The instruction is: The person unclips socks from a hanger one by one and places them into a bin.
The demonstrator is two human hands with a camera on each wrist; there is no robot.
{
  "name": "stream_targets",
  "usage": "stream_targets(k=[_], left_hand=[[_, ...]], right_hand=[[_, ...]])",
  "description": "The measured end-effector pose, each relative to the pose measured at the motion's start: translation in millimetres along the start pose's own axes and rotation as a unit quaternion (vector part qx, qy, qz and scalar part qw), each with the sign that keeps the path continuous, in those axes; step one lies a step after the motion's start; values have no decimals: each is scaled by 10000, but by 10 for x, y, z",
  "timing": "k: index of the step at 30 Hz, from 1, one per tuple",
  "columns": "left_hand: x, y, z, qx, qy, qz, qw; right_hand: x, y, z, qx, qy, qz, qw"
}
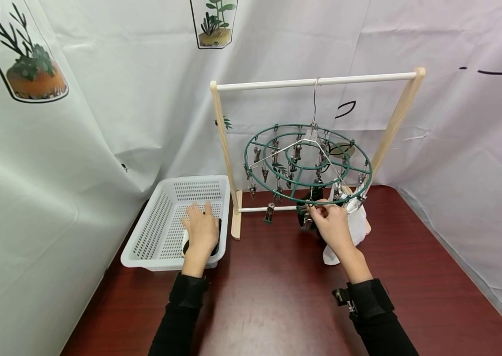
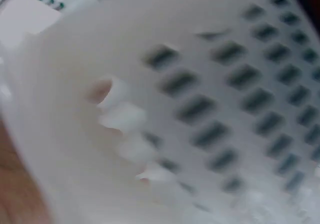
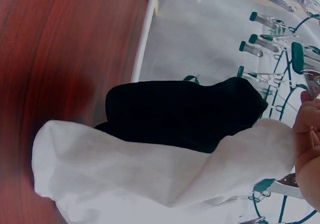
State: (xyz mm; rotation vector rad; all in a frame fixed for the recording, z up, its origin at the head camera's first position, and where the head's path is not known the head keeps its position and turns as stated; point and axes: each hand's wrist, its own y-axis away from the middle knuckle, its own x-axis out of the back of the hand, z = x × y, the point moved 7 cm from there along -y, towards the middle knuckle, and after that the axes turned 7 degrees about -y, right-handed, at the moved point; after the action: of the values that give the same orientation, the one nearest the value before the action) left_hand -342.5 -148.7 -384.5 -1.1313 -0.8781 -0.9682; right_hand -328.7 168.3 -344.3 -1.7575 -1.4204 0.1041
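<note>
The clip (image 3: 298, 58) hangs from the near edge of the green round rack (image 1: 297, 183), toward the worktop's far edge, and the right hand (image 1: 334, 227) pinches it; a sideways pull there could tip or spin the rack, since a single hook (image 1: 314, 101) carries it on the white rail (image 1: 277, 84). The white sock (image 3: 125, 161) and black sock (image 3: 175, 111) hang crowded beside that hand, so a turning rack might tangle them or work one loose. The left hand (image 1: 200, 230), well apart, spreads its fingers over a dark item (image 1: 219, 237) in the basket (image 1: 157, 264) by the worktop's (image 1: 273, 296) left edge; a careless tug could drag the basket against the wooden stand (image 1: 224, 143).
</note>
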Motion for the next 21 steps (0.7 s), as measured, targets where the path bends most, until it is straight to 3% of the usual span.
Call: stream_targets(k=[2,3,4,6,9,10,11,13,15,21], left_hand=[[188,10,216,-541,406,1028,9924],[285,33,338,-916,725,1610,9800],[377,72,465,-1340,1080,2164,9610],[524,187,709,-2215,1696,3130,9079],[662,374,1038,-3247,2219,3999,8279],[690,425,1132,-3453,2264,4172,8096],[709,462,1222,-3603,2276,4282,7969],[741,504,1387,-3814,2253,4367,7830],[764,516,1534,-3939,2213,4341,7794],[758,507,1931,-4240,1719,3900,7991]], right_hand=[[4,9,1,10,50,14,10000],[5,13,2,23,70,14,10000],[5,18,2,30,71,18,10000],[3,25,-2,40,59,9,10000],[0,34,-19,49,53,-17,10000],[-2,38,-21,45,61,-20,10000],[-2,42,-24,51,68,-4,10000],[2,51,-35,95,76,62,9999],[5,57,-50,183,73,149,9997],[29,79,-126,533,13,459,9975]])
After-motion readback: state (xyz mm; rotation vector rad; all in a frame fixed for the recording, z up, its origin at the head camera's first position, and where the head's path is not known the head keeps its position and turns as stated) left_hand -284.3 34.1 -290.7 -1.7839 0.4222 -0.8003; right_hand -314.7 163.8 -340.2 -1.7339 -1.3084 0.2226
